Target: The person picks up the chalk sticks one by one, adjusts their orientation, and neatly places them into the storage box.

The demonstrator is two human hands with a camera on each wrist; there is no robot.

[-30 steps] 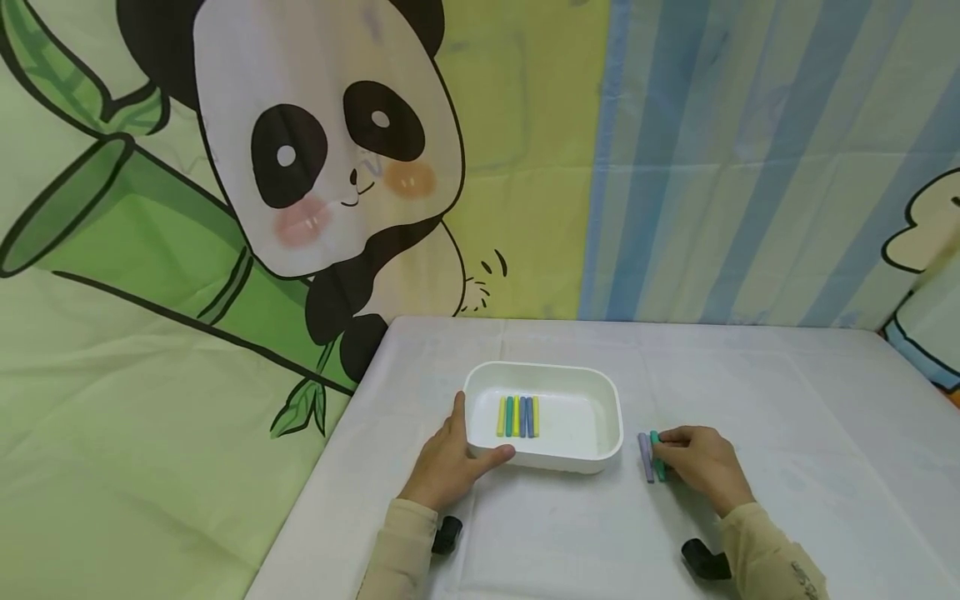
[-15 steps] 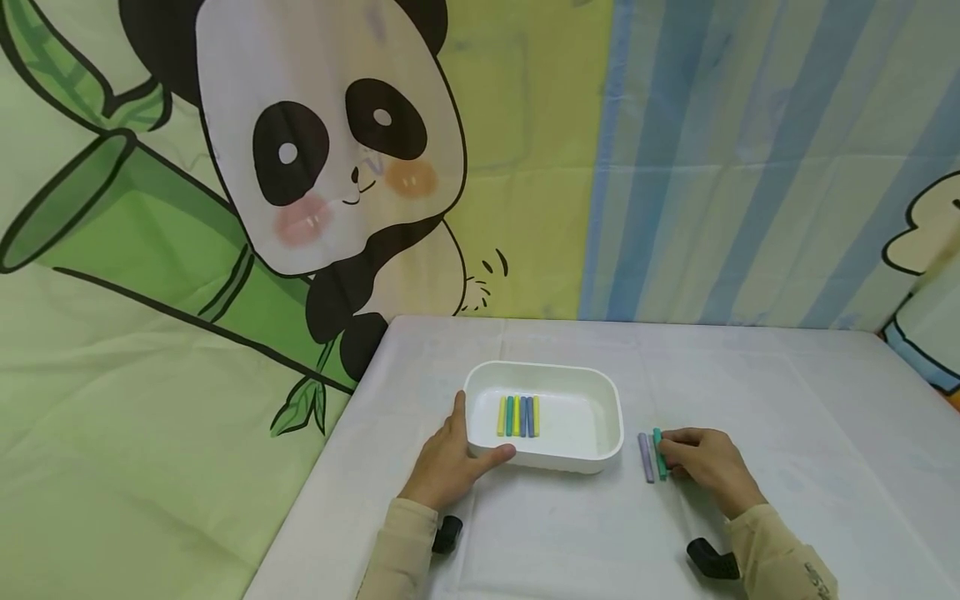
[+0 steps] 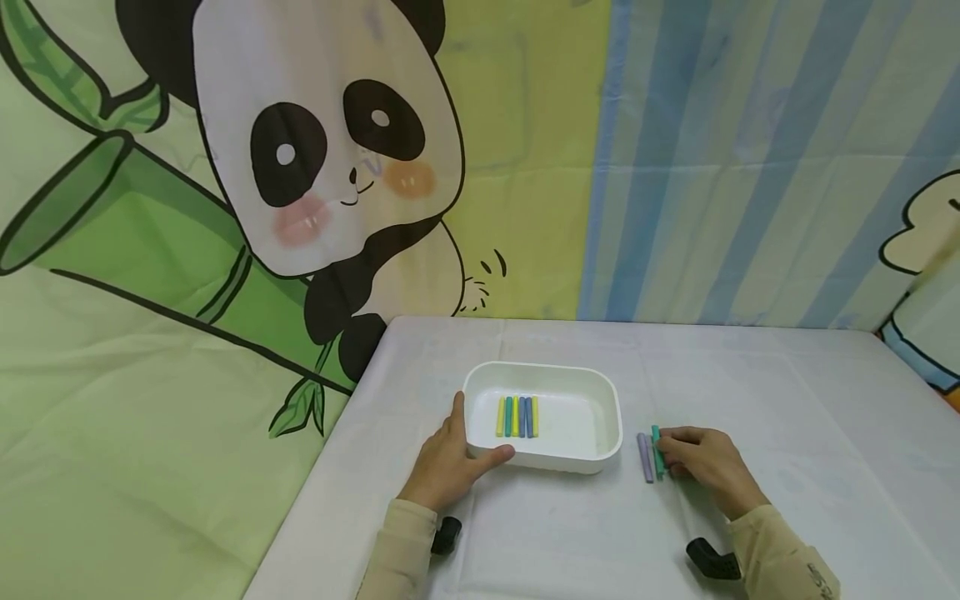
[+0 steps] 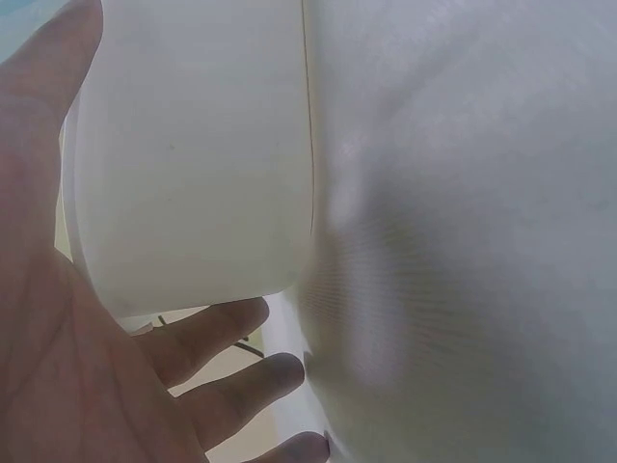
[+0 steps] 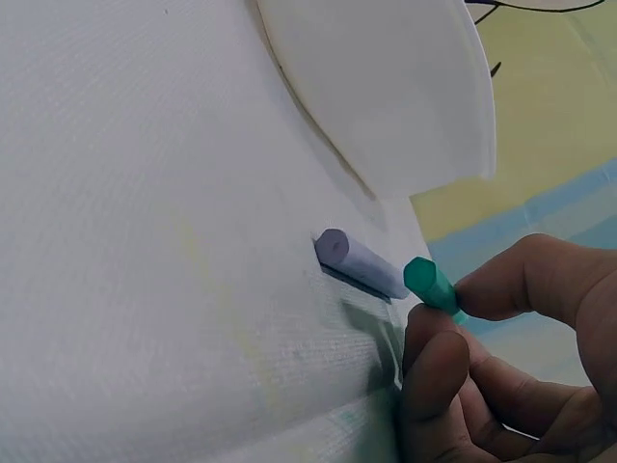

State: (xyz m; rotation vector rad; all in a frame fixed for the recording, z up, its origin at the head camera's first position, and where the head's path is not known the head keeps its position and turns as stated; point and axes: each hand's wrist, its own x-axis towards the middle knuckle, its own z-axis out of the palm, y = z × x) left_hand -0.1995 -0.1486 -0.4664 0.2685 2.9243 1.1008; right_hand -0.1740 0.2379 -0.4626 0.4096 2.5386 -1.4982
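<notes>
A white rectangular tray stands on the table, with several yellow, green and blue-violet chalk sticks side by side in its left half. My left hand rests at the tray's near left corner, thumb along the front side and straight fingers at the left end. In the right wrist view, the thumb and fingers of my right hand pinch a green six-sided chalk stick. Beside it on the cloth lies a lavender chalk stick, close to the green one. Both are right of the tray.
A white cloth covers the table. Behind it hangs a printed backdrop with a panda and blue stripes. Dark curved wrist mounts stick out below both sleeves.
The right hand has shifted slightly to the right, and the green chalk stick in its fingers has moved a little away from me. The left hand and tray stay put.
</notes>
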